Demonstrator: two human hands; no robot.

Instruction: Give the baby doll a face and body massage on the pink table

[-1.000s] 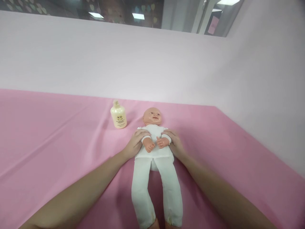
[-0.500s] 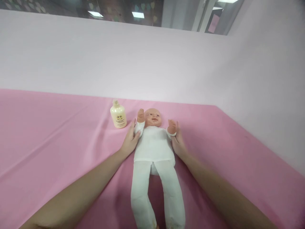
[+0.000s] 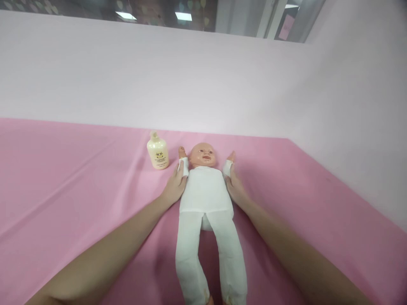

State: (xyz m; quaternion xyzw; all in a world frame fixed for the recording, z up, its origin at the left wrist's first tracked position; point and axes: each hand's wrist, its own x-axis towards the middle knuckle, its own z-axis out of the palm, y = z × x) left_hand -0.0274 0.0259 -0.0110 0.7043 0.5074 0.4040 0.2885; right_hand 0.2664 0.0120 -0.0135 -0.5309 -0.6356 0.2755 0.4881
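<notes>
A baby doll [image 3: 206, 190] with a white cloth body and a bare plastic head lies on its back, its head at the far end. Its two arms are bent up beside its head. My left hand [image 3: 174, 185] is closed around the doll's arm on the left, fingers along the outer side and thumb towards the body. On the other side, my right hand [image 3: 235, 185] holds the doll's right-hand arm in the picture; part of its grip is hidden behind that arm. Both plastic doll hands stick out above my fingers.
A cream-coloured pump bottle [image 3: 158, 153] with a dark printed label stands left of the doll's head. Pink cloth [image 3: 79, 190] covers the surface, with some creases. White walls [image 3: 178, 80] rise behind and to the right, below a window [image 3: 197, 17].
The doll's arms have moved outward, away from its head, and turned in my hands. My hands have shifted only slightly. The bottle stays where it was.
</notes>
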